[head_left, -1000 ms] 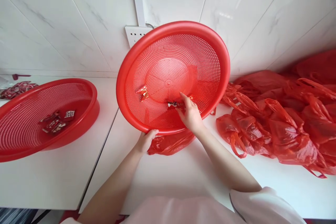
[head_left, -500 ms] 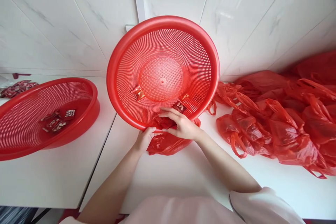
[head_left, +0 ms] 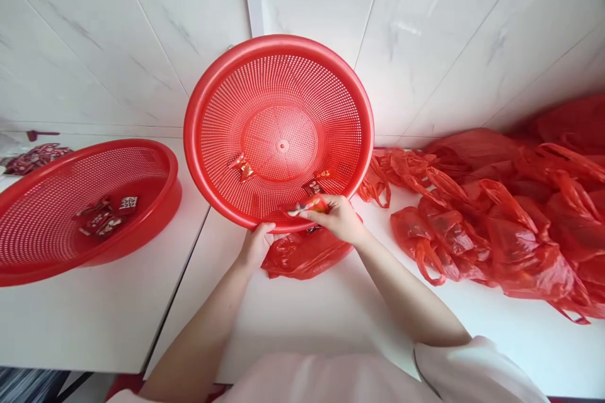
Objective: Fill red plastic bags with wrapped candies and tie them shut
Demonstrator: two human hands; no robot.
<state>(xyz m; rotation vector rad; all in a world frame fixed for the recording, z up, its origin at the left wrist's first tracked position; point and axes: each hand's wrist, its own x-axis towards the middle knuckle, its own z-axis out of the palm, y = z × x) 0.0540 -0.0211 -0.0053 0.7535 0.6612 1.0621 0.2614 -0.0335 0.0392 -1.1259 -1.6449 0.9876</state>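
A red plastic colander basket is tilted up, its inside facing me. My left hand grips its lower rim, thumb over the edge. Between the fingers of my right hand is a red wrapped snack packet, just inside the lower right rim. Below it in the basket rest a dark packet and a red packet with gold marks. A small red and gold packet lies at the basket's lower left. Under the rim, a red plastic bag sits on the white table.
A second red basket at left holds several dark red packets. More packets are heaped behind it. Several filled red plastic bags cover the table's right side. A tiled wall rises behind, and a seam divides the white tables.
My right hand has drawn back from the basket's bottom edge and now holds up a red packet. The basket has shifted slightly left, uncovering more of the bags beside it.
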